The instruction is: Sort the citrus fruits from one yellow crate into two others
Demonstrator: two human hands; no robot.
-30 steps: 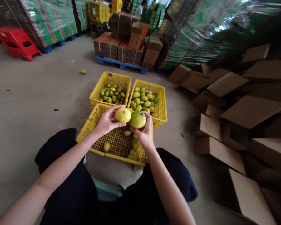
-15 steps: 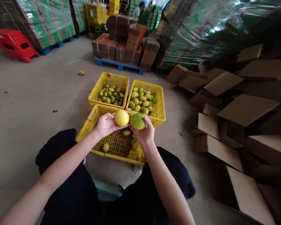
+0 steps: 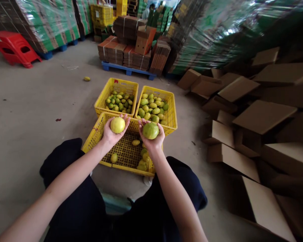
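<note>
A yellow fruit (image 3: 117,125) rests in the upturned palm of my left hand (image 3: 112,133), its fingers curled around the far side. My right hand (image 3: 153,140) holds a green fruit (image 3: 150,130) the same way. Both hands are over the near yellow crate (image 3: 91,138), which has several fruits (image 3: 142,164) at its right side and a single one (image 3: 114,158) at the left. Beyond it stand the far left crate (image 3: 99,101) and the far right crate (image 3: 173,111), each with many small yellow-green fruits.
Cardboard boxes (image 3: 265,116) are heaped along the right. A red stool (image 3: 16,48) stands at the far left. One fruit (image 3: 87,78) lies on the floor. Behind the crates, flattened cartons (image 3: 112,50) sit on a blue pallet (image 3: 128,70). A person (image 3: 148,11) is in the background.
My hands have moved apart, the left one to the left with the yellow fruit. Both palms have turned up, and the green fruit has turned in my right hand.
</note>
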